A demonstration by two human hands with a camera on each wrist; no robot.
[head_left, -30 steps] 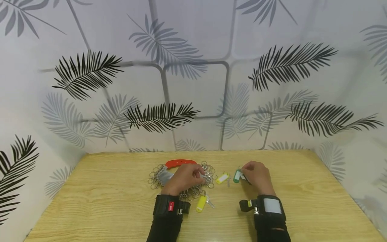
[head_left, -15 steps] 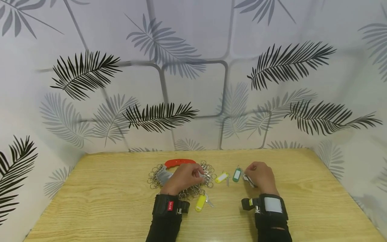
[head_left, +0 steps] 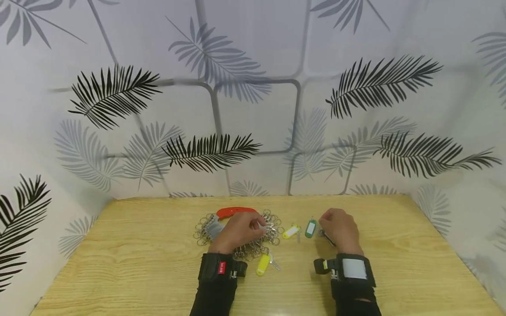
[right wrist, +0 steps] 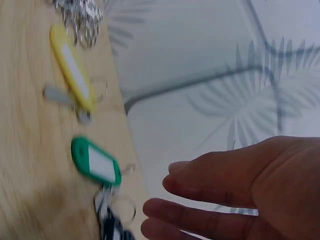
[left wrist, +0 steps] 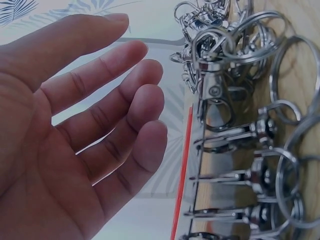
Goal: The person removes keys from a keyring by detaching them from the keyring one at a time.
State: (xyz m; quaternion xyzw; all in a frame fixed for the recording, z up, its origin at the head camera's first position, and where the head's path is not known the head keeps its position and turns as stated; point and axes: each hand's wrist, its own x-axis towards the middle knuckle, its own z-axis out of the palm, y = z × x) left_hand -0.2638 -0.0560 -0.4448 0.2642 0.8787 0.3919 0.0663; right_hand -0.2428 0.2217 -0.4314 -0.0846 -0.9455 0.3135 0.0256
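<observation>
My left hand [head_left: 238, 231] hovers over a large key holder with a red handle [head_left: 233, 211] and many metal swivel clasps [head_left: 270, 228] with split rings. In the left wrist view its fingers bend loosely beside the clasps, with nothing in them. My right hand [head_left: 341, 229] is just right of a green key tag [head_left: 310, 228] with a white label. Its fingers [right wrist: 172, 212] hold nothing in the right wrist view. Below them lie a silver key and a dark-headed key [right wrist: 112, 227], partly covered by the hand in the head view.
A yellow key tag [head_left: 291, 231] with a small key [head_left: 298, 237] lies between the holder and the green tag. Another yellow tag [head_left: 262, 265] with a silver key [head_left: 274, 263] lies nearer the front. A patterned wall backs the wooden table [head_left: 130, 263].
My right hand has drawn back from the green tag, a little to the right, and its fingers have come off the keys. The left hand has hardly moved.
</observation>
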